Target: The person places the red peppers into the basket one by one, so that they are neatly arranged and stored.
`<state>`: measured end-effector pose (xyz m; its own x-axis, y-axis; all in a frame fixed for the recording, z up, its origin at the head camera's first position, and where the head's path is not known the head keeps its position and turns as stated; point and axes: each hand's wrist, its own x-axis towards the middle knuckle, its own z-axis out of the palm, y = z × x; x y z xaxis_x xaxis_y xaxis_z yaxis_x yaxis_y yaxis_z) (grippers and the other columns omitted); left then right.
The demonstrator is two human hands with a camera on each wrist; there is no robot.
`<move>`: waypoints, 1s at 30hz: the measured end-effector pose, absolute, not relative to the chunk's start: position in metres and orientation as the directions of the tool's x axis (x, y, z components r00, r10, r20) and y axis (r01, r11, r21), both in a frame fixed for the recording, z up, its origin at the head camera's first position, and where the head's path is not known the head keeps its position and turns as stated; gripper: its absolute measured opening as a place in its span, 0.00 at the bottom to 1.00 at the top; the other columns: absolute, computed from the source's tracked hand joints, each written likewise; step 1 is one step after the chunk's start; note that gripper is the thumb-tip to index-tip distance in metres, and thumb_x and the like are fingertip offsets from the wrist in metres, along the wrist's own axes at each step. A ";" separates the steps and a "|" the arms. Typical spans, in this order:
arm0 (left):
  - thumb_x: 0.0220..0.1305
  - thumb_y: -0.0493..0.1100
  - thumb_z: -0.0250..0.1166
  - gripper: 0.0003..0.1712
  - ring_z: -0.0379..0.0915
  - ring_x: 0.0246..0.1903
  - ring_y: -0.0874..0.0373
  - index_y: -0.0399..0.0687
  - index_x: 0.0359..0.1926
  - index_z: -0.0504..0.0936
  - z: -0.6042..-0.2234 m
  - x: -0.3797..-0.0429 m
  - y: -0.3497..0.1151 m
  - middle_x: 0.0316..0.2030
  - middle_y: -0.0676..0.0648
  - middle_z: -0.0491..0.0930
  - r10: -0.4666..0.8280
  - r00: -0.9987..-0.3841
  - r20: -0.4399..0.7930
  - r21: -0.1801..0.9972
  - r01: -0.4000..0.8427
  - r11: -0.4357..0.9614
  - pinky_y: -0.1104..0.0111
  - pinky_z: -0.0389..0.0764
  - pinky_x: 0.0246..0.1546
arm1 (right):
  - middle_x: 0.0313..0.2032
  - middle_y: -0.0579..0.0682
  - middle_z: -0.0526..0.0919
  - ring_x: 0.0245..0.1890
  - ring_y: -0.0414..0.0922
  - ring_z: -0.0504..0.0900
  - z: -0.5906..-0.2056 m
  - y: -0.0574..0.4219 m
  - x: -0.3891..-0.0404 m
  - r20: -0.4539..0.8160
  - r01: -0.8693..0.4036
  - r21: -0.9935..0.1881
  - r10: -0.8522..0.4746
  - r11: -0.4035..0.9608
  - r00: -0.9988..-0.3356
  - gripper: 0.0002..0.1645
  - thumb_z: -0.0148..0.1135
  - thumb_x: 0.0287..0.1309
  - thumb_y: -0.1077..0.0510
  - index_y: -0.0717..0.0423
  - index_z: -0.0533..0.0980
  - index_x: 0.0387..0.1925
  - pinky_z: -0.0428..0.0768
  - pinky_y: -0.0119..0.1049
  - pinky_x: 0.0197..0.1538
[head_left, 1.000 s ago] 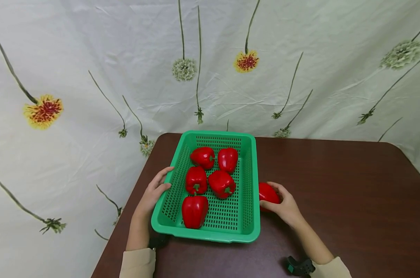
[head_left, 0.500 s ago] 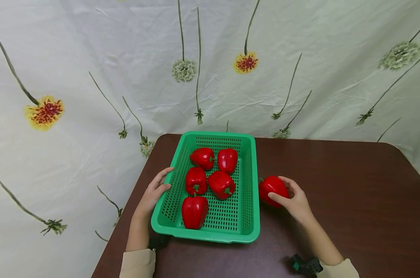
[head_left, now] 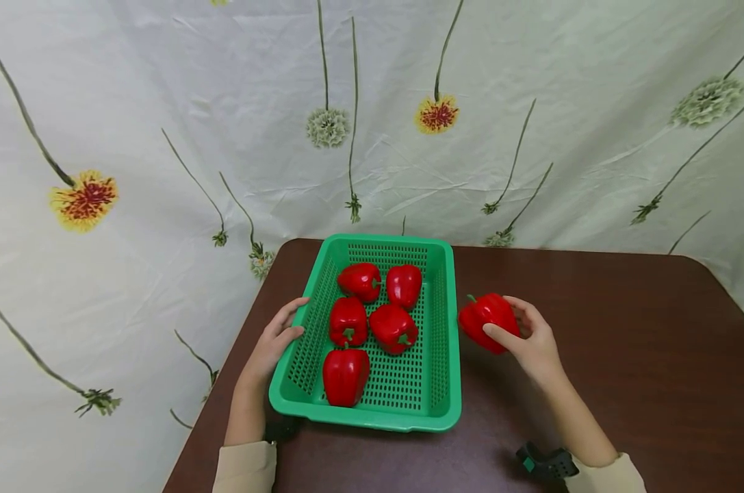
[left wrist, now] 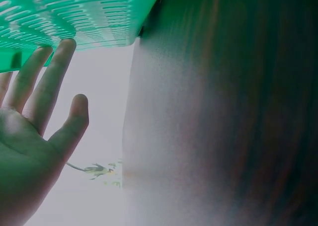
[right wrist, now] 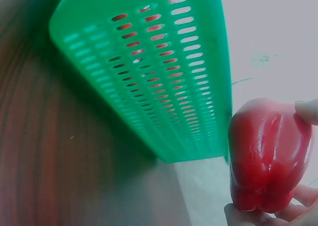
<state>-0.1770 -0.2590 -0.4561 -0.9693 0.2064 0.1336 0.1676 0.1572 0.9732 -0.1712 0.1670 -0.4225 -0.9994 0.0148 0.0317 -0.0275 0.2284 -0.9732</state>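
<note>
A green plastic basket holds several red bell peppers, lying apart or against one another on its slotted floor. My left hand rests on the basket's left side, its fingers extended. In the left wrist view, the straight fingertips of that hand touch the slotted wall and the thumb stands away. Just outside the basket's right rim, my right hand grips another red bell pepper between thumb and fingers, its green stem pointing up and left. The right wrist view shows this pepper beside the basket's outer wall.
The basket stands on a dark brown table, which extends well to the right. A white cloth printed with flowers hangs behind the table and along its left side. A black strap device is on the right wrist.
The right hand has raised the bell pepper from low beside the basket, shifting it slightly right and farther back. More of the pepper and its stem now shows. Left hand and basket stay put.
</note>
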 end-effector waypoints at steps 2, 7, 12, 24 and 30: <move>0.69 0.35 0.47 0.27 0.46 0.66 0.48 0.44 0.68 0.57 -0.456 -0.177 -0.259 0.69 0.44 0.49 0.207 -0.969 0.132 0.974 0.166 0.157 0.73 0.66 0.46 | 0.55 0.55 0.70 0.49 0.50 0.68 -0.419 0.166 -0.171 0.041 -0.038 -0.976 0.012 0.216 -0.999 0.35 0.64 0.55 0.53 0.54 0.62 0.62 0.77 0.33 0.38; 0.70 0.37 0.47 0.27 0.49 0.65 0.50 0.45 0.68 0.57 -0.457 -0.177 -0.260 0.69 0.45 0.50 0.204 -0.971 0.124 0.974 0.159 0.164 0.72 0.66 0.47 | 0.55 0.56 0.70 0.48 0.50 0.70 -0.409 0.160 -0.170 0.071 -0.073 -0.982 -0.018 0.173 -0.997 0.34 0.63 0.55 0.55 0.56 0.62 0.62 0.78 0.34 0.39; 0.70 0.37 0.48 0.27 0.53 0.63 0.50 0.46 0.68 0.58 -0.458 -0.178 -0.260 0.69 0.45 0.51 0.204 -0.971 0.129 0.972 0.164 0.166 0.71 0.67 0.46 | 0.54 0.55 0.70 0.47 0.49 0.72 -0.402 0.150 -0.168 0.096 -0.102 -0.986 -0.049 0.132 -0.994 0.32 0.63 0.56 0.56 0.57 0.63 0.61 0.78 0.36 0.39; 0.70 0.36 0.47 0.27 0.50 0.65 0.49 0.46 0.68 0.57 -0.456 -0.177 -0.259 0.69 0.45 0.50 0.204 -0.971 0.127 0.973 0.162 0.166 0.72 0.67 0.47 | 0.52 0.56 0.71 0.48 0.52 0.72 -0.397 0.126 -0.166 0.122 -0.132 -0.990 -0.155 0.051 -0.980 0.32 0.63 0.54 0.61 0.58 0.63 0.59 0.78 0.40 0.39; 0.69 0.36 0.47 0.27 0.51 0.64 0.51 0.46 0.68 0.58 -0.458 -0.178 -0.260 0.69 0.46 0.51 0.202 -0.971 0.126 0.975 0.159 0.156 0.72 0.67 0.47 | 0.53 0.56 0.71 0.49 0.55 0.72 -0.395 0.115 -0.164 0.127 -0.136 -0.990 -0.201 0.030 -0.971 0.33 0.65 0.52 0.61 0.58 0.64 0.59 0.78 0.41 0.40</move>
